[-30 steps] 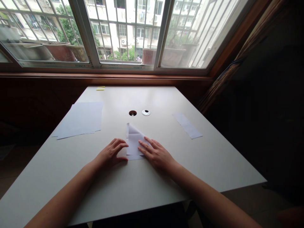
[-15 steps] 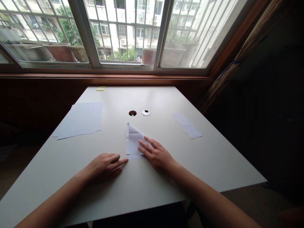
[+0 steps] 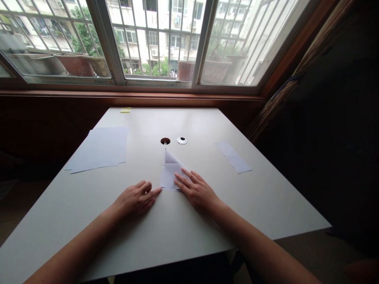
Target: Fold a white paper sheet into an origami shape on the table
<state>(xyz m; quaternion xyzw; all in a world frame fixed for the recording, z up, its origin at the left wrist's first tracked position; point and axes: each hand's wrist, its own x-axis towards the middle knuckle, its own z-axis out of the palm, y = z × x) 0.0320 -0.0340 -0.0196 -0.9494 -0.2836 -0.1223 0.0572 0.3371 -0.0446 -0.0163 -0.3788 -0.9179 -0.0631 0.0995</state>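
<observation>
A folded sheet of white paper (image 3: 170, 174) lies in the middle of the table, with creases across it and a slanted upper right edge. My right hand (image 3: 195, 188) rests flat on its right part, fingers spread, covering that side. At the lower left corner of the sheet, the outstretched index finger of my left hand (image 3: 139, 198) touches the paper or the table just beside it. The other left fingers are bent, with nothing seen in them. A thin strip of a lower layer shows along the near edge.
Larger white sheets (image 3: 99, 148) overlap at the left on the white table (image 3: 189, 232). A narrow strip of paper (image 3: 233, 157) lies to the right. Beyond the folded sheet are a round hole (image 3: 165, 141) and its cover (image 3: 181, 140). Yellow sticky notes (image 3: 125, 110) lie at the far edge.
The paper's left side has shifted rightward and its near edge away from me. Less of the lower layer shows. My left hand has moved slightly forward; my right hand stays on the paper.
</observation>
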